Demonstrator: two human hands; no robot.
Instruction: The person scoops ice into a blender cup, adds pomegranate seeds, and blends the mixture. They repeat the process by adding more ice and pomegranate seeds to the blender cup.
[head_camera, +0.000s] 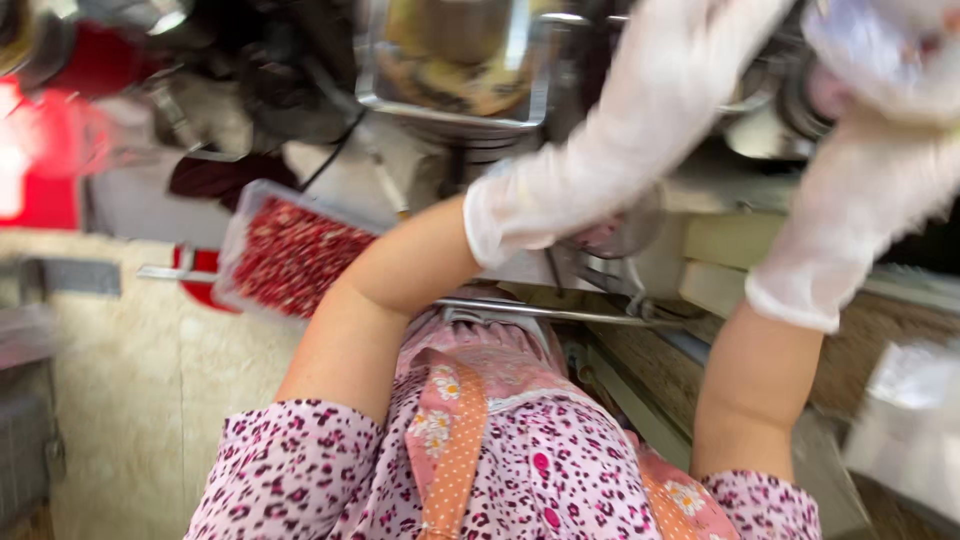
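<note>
White-gloved, our right hand (880, 60) sits nearest the crumpled clear plastic bag (865, 45) at top right, fingers seemingly closed on it; left hand (720, 30) lies beside, grip unclear from blur.

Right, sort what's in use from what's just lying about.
In use: left hand and right hand, both white-covered and blurred, reaching up at the clear bag.
Lying about: tub of red bits, steel tray, metal bowl.
</note>
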